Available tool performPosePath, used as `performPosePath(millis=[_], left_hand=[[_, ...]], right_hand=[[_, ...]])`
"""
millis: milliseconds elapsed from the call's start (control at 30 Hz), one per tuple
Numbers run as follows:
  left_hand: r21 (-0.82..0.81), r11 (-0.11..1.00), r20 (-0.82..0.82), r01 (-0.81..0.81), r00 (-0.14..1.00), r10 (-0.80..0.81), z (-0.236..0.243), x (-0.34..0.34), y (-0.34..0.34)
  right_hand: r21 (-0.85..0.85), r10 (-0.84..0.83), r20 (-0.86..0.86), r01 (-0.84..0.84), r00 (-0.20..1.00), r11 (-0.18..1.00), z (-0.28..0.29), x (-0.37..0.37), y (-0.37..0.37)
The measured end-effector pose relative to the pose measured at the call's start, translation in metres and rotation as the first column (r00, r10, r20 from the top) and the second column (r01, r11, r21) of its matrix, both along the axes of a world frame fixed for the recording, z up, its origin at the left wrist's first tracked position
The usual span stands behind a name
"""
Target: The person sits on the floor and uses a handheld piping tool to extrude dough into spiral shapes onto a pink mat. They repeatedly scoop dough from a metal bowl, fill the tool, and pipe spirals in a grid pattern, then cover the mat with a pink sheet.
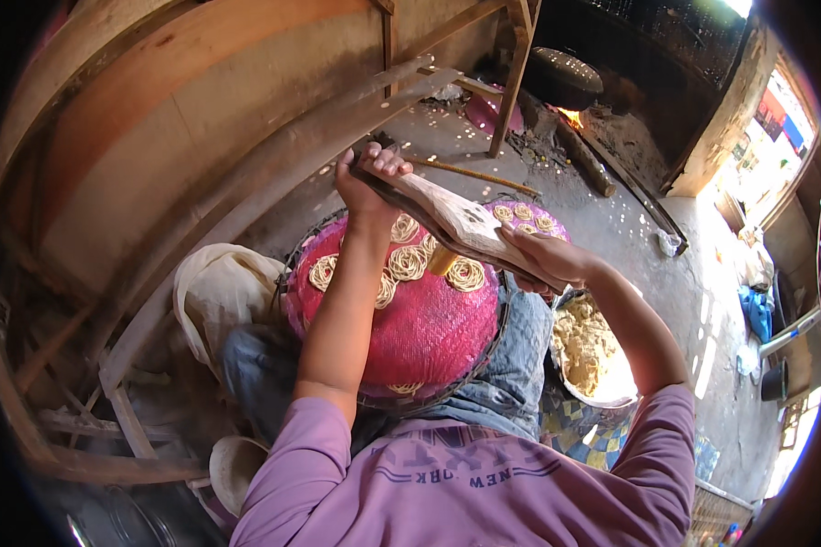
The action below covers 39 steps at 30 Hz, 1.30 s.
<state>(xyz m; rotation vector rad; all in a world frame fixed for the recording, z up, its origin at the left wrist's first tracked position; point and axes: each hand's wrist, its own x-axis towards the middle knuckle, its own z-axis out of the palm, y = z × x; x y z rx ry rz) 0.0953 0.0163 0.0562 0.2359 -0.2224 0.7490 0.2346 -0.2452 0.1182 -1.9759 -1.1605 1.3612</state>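
Both my hands grip a long wooden dough press (pixel 461 211), tilted across the space in front of me. My left hand (pixel 372 178) wraps round its upper left end, and my right hand (pixel 552 259) closes on its lower right end. A yellowish cylinder (pixel 442 261) projects from the press's underside, just over several pale coiled dough strands (pixel 408 263). These coils lie on a round, domed support covered in pink sheet (pixel 420 337), which rests at my lap. My left forearm hides part of it.
At my right stands a basin of crumbly yellowish dough (pixel 588 351). Farther off, more coils lie on a second pink round (pixel 526 216). A dark pot (pixel 566 77) sits over a wood fire at the back. Wooden beams (pixel 274 173) slant along the left, near a pale cloth (pixel 223 287).
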Motion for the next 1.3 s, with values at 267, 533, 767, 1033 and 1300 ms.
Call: performPosePath(millis=[267, 533, 767, 1033, 1300], left_hand=[[-0.109, 0.993, 0.002, -0.047, 0.999, 0.048, -0.026, -0.034, 0.002], [-0.194, 0.98, 0.088, -0.052, 0.994, 0.07, 0.0, -0.033, -0.013], [-0.15, 0.975, -0.094, -0.161, 0.984, 0.148, 0.007, -0.058, -0.011], [-0.263, 0.964, -0.061, -0.024, 0.998, 0.008, -0.046, -0.031, -0.03], [-0.264, 0.948, 0.214, 0.177, 0.969, -0.121, -0.07, -0.04, -0.006]], right_hand=[[-0.04, -0.054, 0.29, 0.069, 0.955, 0.997, -0.001, -0.046, 0.019], [-0.005, -0.075, 0.443, 0.086, 0.893, 0.996, 0.041, -0.055, 0.011], [0.016, -0.066, 0.348, 0.065, 0.935, 0.998, 0.02, -0.063, 0.011], [-0.179, -0.031, 0.388, 0.109, 0.921, 0.978, -0.009, -0.046, -0.01], [0.185, 0.021, -0.851, 0.262, 0.525, 0.947, -0.092, -0.061, -0.015]])
